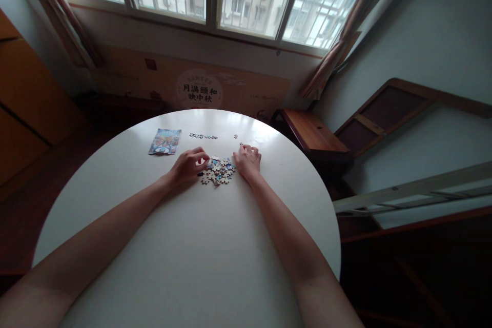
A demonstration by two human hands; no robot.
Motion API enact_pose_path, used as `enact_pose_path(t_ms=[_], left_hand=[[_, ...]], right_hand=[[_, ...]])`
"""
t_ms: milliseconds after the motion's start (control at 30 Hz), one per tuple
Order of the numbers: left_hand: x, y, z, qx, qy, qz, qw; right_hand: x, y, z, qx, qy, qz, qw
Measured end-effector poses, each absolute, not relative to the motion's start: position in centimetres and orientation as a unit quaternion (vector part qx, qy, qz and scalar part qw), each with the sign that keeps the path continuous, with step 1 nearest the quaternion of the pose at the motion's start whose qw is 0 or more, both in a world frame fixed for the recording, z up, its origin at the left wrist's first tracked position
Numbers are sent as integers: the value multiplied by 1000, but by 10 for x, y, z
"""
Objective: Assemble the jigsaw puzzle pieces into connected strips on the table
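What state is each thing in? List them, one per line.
Left hand: fingers curled, at the pile's left edge
Right hand: fingers bent, at the pile's right
Pile: loose puzzle pieces, heaped
Row: pieces lined up; joined or not, too small to tell
Packet: lying flat; sealed or opened, cannot tell
Curtains: drawn aside

The person's bare left arm reaches in over the left edge of the round table, and the bare right arm over the right edge. The left hand curls its fingers inward, bent round near the thumb. The right hand is back up, fingers bent, pointing toward the far edge.
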State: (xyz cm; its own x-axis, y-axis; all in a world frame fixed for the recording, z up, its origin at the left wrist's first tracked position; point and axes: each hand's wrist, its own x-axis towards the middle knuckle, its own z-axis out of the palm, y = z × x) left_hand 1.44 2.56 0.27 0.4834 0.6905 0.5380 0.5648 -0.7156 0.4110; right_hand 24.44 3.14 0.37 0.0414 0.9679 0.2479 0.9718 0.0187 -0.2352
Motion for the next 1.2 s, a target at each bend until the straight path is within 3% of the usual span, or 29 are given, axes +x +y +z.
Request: enact_pose_path(t_ms=[333, 1200], left_hand=[[16, 24, 4, 856, 375, 344, 90], [16, 25, 2, 861, 380, 330, 77]], right_hand=[[246, 56, 1, -724, -682, 69, 77], [248, 83, 0, -712, -698, 56, 51]])
